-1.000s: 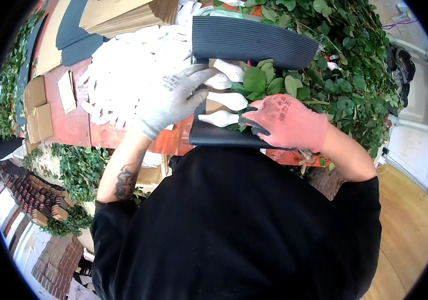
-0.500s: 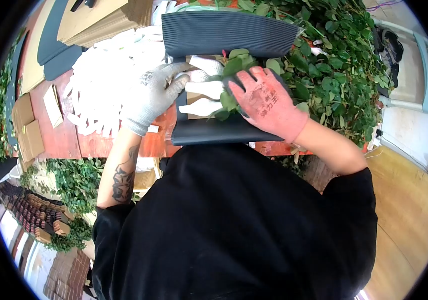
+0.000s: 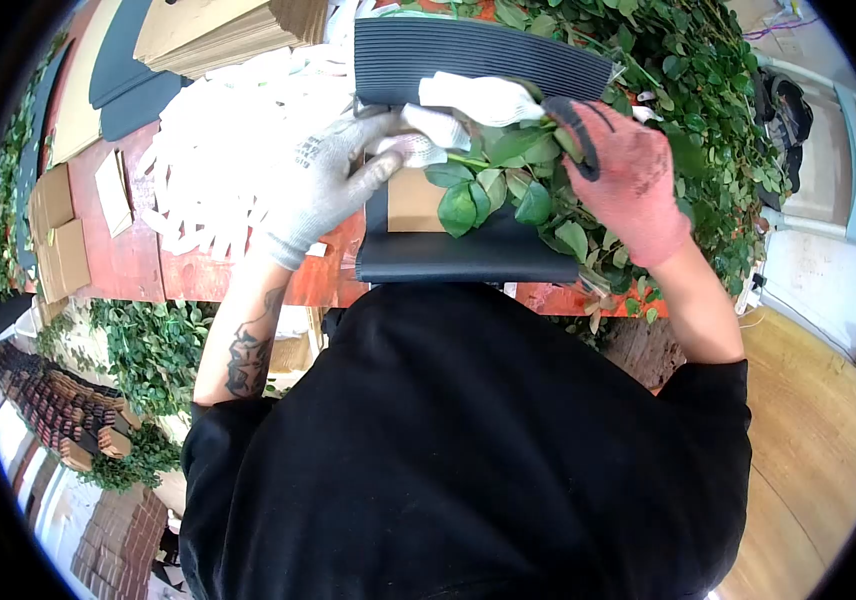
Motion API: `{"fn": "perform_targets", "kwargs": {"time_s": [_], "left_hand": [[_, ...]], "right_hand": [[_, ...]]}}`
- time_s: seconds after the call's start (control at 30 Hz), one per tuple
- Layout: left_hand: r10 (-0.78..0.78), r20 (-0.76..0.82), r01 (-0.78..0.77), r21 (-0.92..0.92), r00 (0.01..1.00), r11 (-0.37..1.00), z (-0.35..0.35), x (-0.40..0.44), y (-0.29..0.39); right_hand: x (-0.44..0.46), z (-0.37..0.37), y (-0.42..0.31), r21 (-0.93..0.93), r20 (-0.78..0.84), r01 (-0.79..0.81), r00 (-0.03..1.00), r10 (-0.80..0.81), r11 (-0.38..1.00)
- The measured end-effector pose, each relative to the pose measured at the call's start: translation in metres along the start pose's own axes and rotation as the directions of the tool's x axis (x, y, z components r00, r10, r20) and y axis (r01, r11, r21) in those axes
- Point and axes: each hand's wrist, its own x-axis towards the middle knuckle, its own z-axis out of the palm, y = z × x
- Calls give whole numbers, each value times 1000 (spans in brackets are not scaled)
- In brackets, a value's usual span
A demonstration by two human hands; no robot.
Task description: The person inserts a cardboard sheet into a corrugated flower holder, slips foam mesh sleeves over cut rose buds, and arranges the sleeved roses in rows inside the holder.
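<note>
My right hand [image 3: 620, 165], in a pink glove with dark fingertips, pinches the leafy stem of a rose whose head sits in a white sleeve [image 3: 483, 98]. That head points left, over the black ribbed sheet [image 3: 478, 55]. My left hand [image 3: 333, 180], in a pale grey glove, has thumb and fingers around another white-sleeved rose [image 3: 408, 152], with one more sleeved head [image 3: 436, 127] just above. Green leaves [image 3: 463, 205] spread below the stems, over a brown cardboard piece [image 3: 418, 205] on the black sheet. The flower heads are hidden inside their sleeves.
A pile of white sleeves [image 3: 218, 150] lies left on the red table [image 3: 128, 265]. Stacked cardboard [image 3: 228, 35] stands at the back left. Leafy stems [image 3: 708, 130] heap up on the right, and a folded card [image 3: 113, 190] lies far left.
My right hand has moved right and slightly up, with a sleeved rose in its fingers. The lower sleeved heads no longer lie over the cardboard, and more leaves show. My left hand shifts slightly right.
</note>
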Motion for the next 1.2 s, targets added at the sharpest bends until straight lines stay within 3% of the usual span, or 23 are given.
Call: {"fn": "perform_targets", "kwargs": {"time_s": [0.03, 0.07, 0.17, 0.2, 0.23, 0.3, 0.37, 0.47, 0.57, 0.6, 0.67, 0.7, 0.73, 0.77, 0.8, 0.83, 0.87, 0.9, 0.97, 1.03, 1.1, 1.17, 1.2], "left_hand": [[-132, -4, 131, -115, 991, 985, 2, 2, 2], [8, -54, -11, -47, 999, 999, 12, 2, -11], [-13, -33, 6, -221, 999, 975, 22, 6, -15], [-96, 35, 101, -454, 995, 885, 21, 3, -9], [-94, 36, 100, -453, 995, 886, 13, 3, -4], [-38, 277, 164, -447, 960, 879, -2, -1, -2], [-120, 369, 285, -432, 922, 856, -2, -8, -3], [-93, 167, 75, 114, 982, 991, -4, -8, 10], [-41, 51, 33, 154, 998, 988, 0, -11, 13], [-50, 48, 43, 150, 998, 988, 1, -12, 11], [189, -98, -172, 160, 977, 972, 1, -10, 5], [184, -100, -167, 161, 978, 973, 0, -8, 4], [51, 15, -51, -39, 999, 998, -2, -4, 4], [-55, 154, 88, -220, 987, 972, -3, 0, 4], [-102, 145, 145, -327, 984, 934, 4, 0, -4], [-98, 148, 142, -324, 984, 935, 7, 0, -3], [-69, 63, 80, -176, 996, 981, 10, 2, 0], [-32, -22, 32, -21, 999, 999, 13, 3, 5], [-138, 56, 142, -71, 989, 987, 11, 5, 7], [-40, 125, 67, -221, 991, 973, 22, 7, -18], [22, 102, -2, -188, 995, 982, 17, 5, -14], [-168, 127, 207, -439, 978, 874, 15, 0, -9], [-164, 153, 215, -435, 975, 874, 13, 0, -4]], "right_hand": [[0, 4, 0, -1, -4, 8, 1000, -8, 1000], [1, 10, 0, -9, -1, 24, 1000, -24, 1000], [2, 17, -3, -15, -4, 46, 999, -46, 999], [2, 16, -4, -24, -19, 55, 998, -55, 998], [2, 16, -4, -34, -36, 63, 997, -64, 997], [1, 17, -4, 6, -21, 57, 998, -57, 998], [3, 25, -5, 53, -9, 49, 999, -49, 997], [6, 70, -8, -86, 43, 209, 978, -206, 974], [8, 39, -15, -1, 122, 57, 991, -57, 998], [5, 20, -20, -5, 0, 59, 998, -59, 998], [1, -15, -24, 45, -48, 170, 985, -168, 984], [-4, -25, -28, 85, -102, 269, 960, -260, 959], [-14, -16, -39, 105, -190, 286, 946, -263, 953], [-19, -1, -47, 106, -104, 291, 954, -280, 951], [-17, 15, -52, 128, 89, 220, 969, -232, 967], [-15, 30, -53, 136, 279, 145, 944, -178, 980], [-17, 40, -51, 50, 102, 206, 972, -210, 977], [-18, 42, -47, 48, 99, 210, 972, -214, 977], [-14, 39, -47, 74, 197, 229, 951, -239, 971], [5, 18, -40, 374, 367, -33, 923, -115, 927], [1, 20, -20, 399, 159, -66, 987, 2, 915], [1, 18, -11, 496, 131, -129, 989, 73, 858], [0, 16, -10, 519, 118, -106, 992, 52, 848]]}}
